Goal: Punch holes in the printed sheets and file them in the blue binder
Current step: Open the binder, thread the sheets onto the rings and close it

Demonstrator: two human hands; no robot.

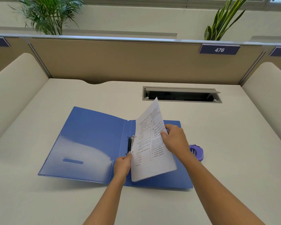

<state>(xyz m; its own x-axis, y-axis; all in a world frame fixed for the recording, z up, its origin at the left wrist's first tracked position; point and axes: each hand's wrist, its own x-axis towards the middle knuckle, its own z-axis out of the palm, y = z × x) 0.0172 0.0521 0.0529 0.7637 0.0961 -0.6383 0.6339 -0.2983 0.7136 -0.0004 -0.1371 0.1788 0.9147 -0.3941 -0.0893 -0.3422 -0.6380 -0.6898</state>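
Observation:
The blue binder (91, 140) lies open flat on the desk, its black and metal ring clip (130, 144) standing at the spine. A thin stack of printed sheets (150, 143) is held tilted over the binder's right half, its left edge close to the rings. My left hand (122, 165) pinches the stack's lower left edge beside the clip. My right hand (173, 140) grips the sheets' right edge, thumb on the printed face. A purple hole punch (197, 151) sits on the desk just right of the binder, partly hidden behind my right wrist.
A grey cable tray (182, 95) with its lid raised is set into the cream desk (234, 151) behind the binder. Beige partitions enclose the desk on three sides, with a "476" label (219, 49) at the back and plants beyond.

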